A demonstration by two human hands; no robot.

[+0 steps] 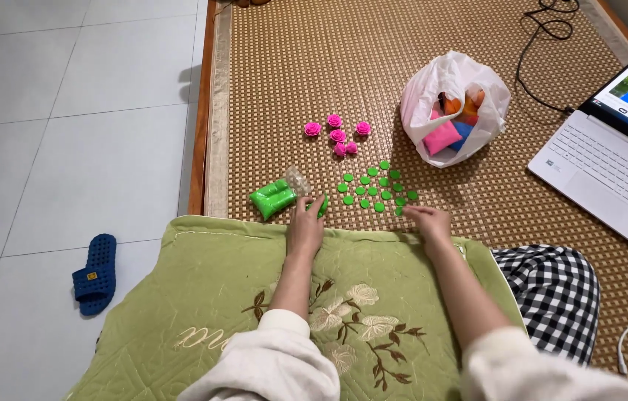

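— Left hand [305,226] curled over a green bit [322,206], fingers [317,209] pinching it, just right of the green pack [275,198]. Right hand [427,221] flat beside the green discs [375,187], fingers together.

— Best to press small and even, matching the rest. Packages?

— Pack: green block in crinkled clear wrap, on the mat [314,67]. White bag [453,104] upper right, pink, orange, blue blocks inside. Pink roses [337,134] above the discs.
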